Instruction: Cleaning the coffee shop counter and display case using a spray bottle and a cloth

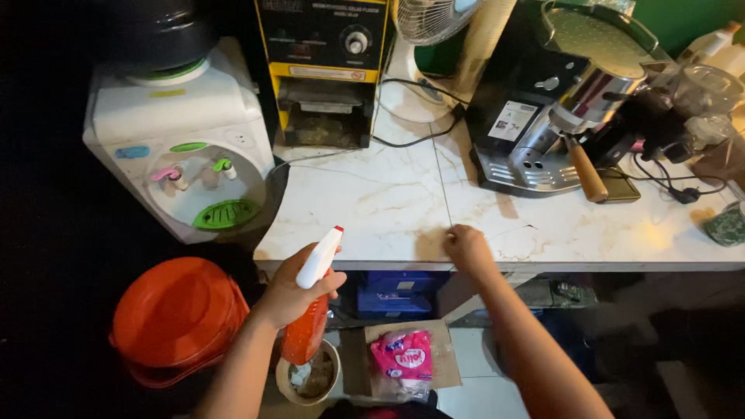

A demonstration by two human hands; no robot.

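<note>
L hand (291,291) is gripping an orange spray bottle (309,326) w/ a white trigger head, fingers wrapped tight round the neck; the nozzle w/ its red tip is pointing up and far-right toward the counter. The bottle is hanging just off the near edge of the white marble counter (372,202), at the counter's left end, above a small round tub (310,378) on the floor.

R hand (466,244) is resting on the counter at its near edge, about the middle, fingers curled in to a loose fist, knuckles down on the marble. Can't tell if anything is tucked under it.

Far left, a white water dispenser (182,143) w/ pink and green taps and a green drip tray is sitting beside the counter. Behind the L hand, at the far side, a yellow and black machine (324,70) is standing on the counter, w/ a black cable trailing right. Far right, a black and steel espresso machine (543,116) w/ a wooden-handled portafilter (586,172) is sitting well apart from the R hand.

Near left on the floor, an orange lidded bucket (177,318) is sitting just left of the L forearm. Under the counter, a blue box (400,291), and nearer, a pink packet (403,361) lying on a brown cardboard piece.
</note>
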